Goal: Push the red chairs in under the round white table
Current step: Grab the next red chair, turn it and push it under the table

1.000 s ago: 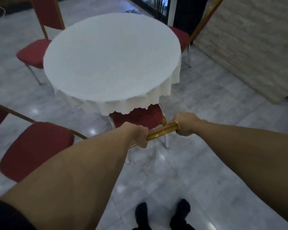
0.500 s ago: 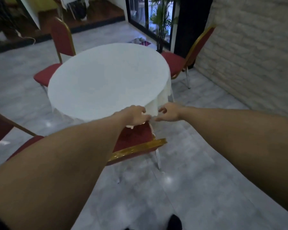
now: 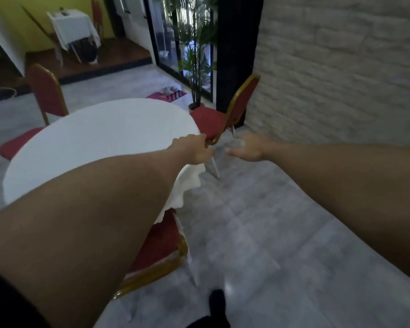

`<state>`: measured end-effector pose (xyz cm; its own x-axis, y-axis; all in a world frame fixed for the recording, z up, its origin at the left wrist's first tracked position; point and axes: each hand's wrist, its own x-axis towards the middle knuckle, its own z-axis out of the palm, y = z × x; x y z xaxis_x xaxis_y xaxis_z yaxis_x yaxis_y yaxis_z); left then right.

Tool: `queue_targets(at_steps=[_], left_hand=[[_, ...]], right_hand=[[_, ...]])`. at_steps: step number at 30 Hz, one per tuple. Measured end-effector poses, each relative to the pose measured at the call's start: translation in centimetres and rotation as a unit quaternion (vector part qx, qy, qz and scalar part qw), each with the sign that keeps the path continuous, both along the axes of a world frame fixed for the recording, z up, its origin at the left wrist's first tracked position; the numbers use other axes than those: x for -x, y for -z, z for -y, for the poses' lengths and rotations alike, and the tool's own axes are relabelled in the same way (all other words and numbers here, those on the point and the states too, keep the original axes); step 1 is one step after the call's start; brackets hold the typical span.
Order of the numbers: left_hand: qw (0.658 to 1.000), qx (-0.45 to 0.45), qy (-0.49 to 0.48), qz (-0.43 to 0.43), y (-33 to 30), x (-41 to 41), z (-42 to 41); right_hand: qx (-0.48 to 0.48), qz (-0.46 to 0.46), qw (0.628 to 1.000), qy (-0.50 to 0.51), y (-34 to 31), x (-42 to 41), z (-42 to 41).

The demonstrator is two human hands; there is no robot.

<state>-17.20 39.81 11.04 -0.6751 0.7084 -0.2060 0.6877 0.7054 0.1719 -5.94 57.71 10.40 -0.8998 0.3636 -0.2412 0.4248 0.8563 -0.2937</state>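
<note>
The round white table point(image 3: 92, 143) fills the left middle, its cloth hanging over the near edge. A red chair with a gold frame point(image 3: 159, 247) stands tucked under the near edge, below my left forearm. My left hand point(image 3: 194, 150) and my right hand point(image 3: 249, 149) are stretched out in the air, both empty with fingers loosely apart. Just beyond them stands another red chair point(image 3: 237, 107) at the table's far right, its seat out from the table. A third red chair point(image 3: 45, 91) stands at the far left with its seat partly under the cloth.
A white brick wall point(image 3: 341, 67) runs along the right. A potted palm point(image 3: 194, 55) and a dark glass door stand behind the far right chair. A small mat with shoes point(image 3: 167, 94) lies on the grey floor. A raised platform holds a small covered table point(image 3: 69, 27).
Both hands let go of the near chair's gold back rail, rose over the table edge, and now reach toward the far right chair. The view swung up and to the right.
</note>
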Motion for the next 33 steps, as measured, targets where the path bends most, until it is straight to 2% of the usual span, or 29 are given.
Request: queue_targets(at_steps=[14,25,33], left_hand=[[1.0,-0.009,0.023,0.012,-2.1,11.1,-21.1],[0.997,-0.02,-0.065,0.046,-0.2,15.9,-39.2],[0.99,-0.037,-0.113,0.075,0.7,20.8,-49.1]], right_hand=[[-0.01,-0.02,0.999,0.037,-2.8,8.9,-21.7],[-0.007,-0.017,1.0,-0.008,-1.9,17.0,-41.0],[-0.007,-0.007,0.998,-0.057,-1.4,22.3,-52.1]])
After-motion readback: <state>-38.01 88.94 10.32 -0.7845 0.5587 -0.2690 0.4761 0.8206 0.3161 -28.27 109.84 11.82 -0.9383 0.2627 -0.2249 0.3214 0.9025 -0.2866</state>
